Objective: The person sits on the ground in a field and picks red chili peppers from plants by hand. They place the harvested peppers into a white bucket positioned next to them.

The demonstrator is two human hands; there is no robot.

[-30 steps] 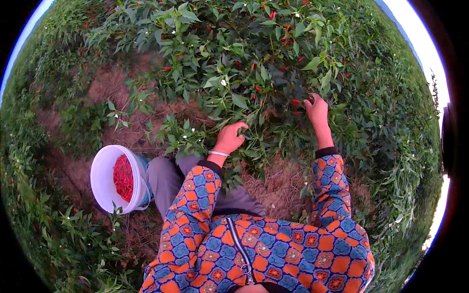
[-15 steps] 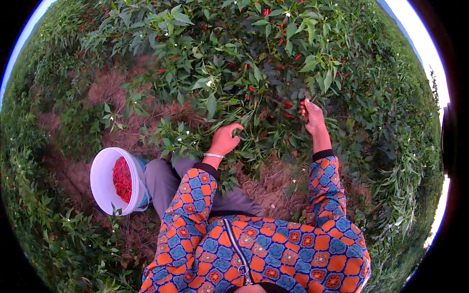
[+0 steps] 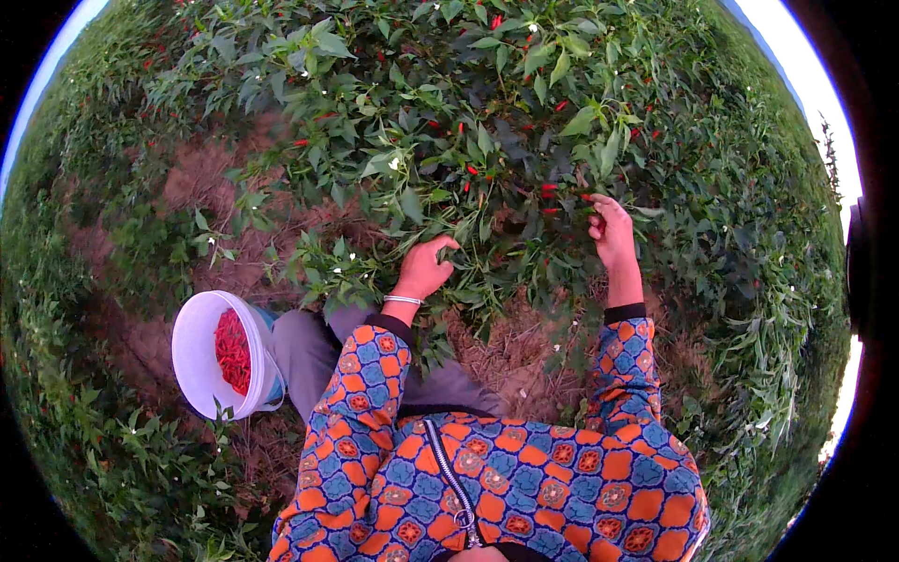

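Note:
My left hand (image 3: 426,267), with a bracelet at the wrist, is curled closed on green chili-plant stems (image 3: 459,239) at the middle of the view. Higher and to the right, my right hand (image 3: 609,228) pinches a small red chili pepper (image 3: 587,198) at its fingertips, among dark leaves. Just left of those fingers hang more red peppers (image 3: 549,187). At my left, beside my grey-trousered leg (image 3: 304,361), stands a white bucket (image 3: 192,351) partly filled with red chilies (image 3: 234,351).
Dense chili plants (image 3: 337,56) with white flowers and scattered red fruit surround me. Reddish dry soil (image 3: 215,173) shows between rows at the upper left and below my hands (image 3: 506,356). Sky (image 3: 787,47) shows at the right rim.
My right hand has shifted right and back toward me, its fingertips now at a pepper. My left hand stays on the stems. The plants sit slightly more to the left in view.

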